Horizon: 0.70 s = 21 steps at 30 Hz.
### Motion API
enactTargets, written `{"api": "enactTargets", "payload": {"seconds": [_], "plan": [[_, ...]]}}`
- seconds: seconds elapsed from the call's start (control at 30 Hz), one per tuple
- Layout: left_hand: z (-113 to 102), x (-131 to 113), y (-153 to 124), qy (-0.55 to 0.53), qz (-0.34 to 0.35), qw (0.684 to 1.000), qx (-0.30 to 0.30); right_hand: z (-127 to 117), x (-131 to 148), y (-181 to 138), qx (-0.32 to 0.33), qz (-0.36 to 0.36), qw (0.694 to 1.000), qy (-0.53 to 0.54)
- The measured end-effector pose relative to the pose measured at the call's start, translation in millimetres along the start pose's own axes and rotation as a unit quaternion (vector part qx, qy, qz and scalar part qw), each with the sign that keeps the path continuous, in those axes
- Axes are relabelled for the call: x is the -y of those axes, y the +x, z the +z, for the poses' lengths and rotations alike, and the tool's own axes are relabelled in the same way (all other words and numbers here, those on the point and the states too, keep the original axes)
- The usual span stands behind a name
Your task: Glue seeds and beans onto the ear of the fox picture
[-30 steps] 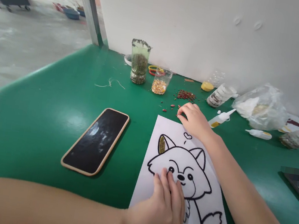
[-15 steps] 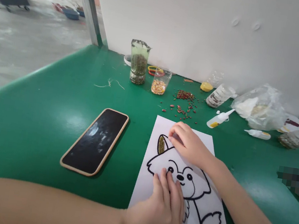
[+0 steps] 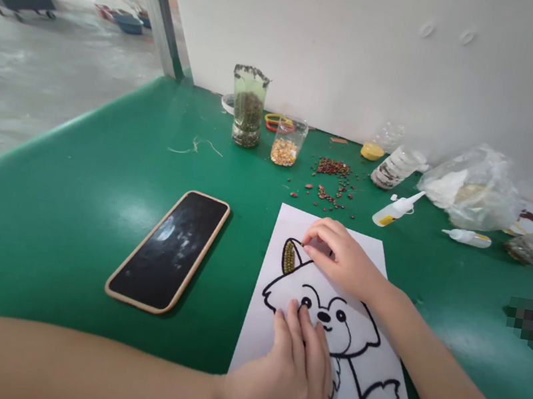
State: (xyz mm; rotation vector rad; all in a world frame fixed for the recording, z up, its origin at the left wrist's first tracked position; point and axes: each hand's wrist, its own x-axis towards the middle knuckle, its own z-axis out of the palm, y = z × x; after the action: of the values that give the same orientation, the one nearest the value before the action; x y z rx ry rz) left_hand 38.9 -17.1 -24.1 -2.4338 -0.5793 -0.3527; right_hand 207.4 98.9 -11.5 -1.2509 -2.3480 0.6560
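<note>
I have the left hand flat on the near drawing, the right hand narrowed, hold unclear; the bench stretches left past the phone to its edge, white wall far.

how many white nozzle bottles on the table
2: one bottle beyond the right hand, the second bottle farther right, in front of the plastic bag. Others may be hidden.

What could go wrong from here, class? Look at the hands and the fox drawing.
The right hand is close to the greenish seeds on the fox drawing and might dislodge some.
The white bottle nearest the reddish seeds lies on its side, apparently uncapped, so it may leak.
Those reddish seeds lie loose and could scatter if bumped.
</note>
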Motion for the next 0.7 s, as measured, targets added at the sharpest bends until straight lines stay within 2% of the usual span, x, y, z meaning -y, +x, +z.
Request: {"api": "enactTargets", "payload": {"seconds": [0.7], "plan": [[-1.3,-0.6,0.8,-0.003,-0.002,1.0,0.008,9.0,5.0,2.4,-0.027,-0.033,0.999,-0.034]]}}
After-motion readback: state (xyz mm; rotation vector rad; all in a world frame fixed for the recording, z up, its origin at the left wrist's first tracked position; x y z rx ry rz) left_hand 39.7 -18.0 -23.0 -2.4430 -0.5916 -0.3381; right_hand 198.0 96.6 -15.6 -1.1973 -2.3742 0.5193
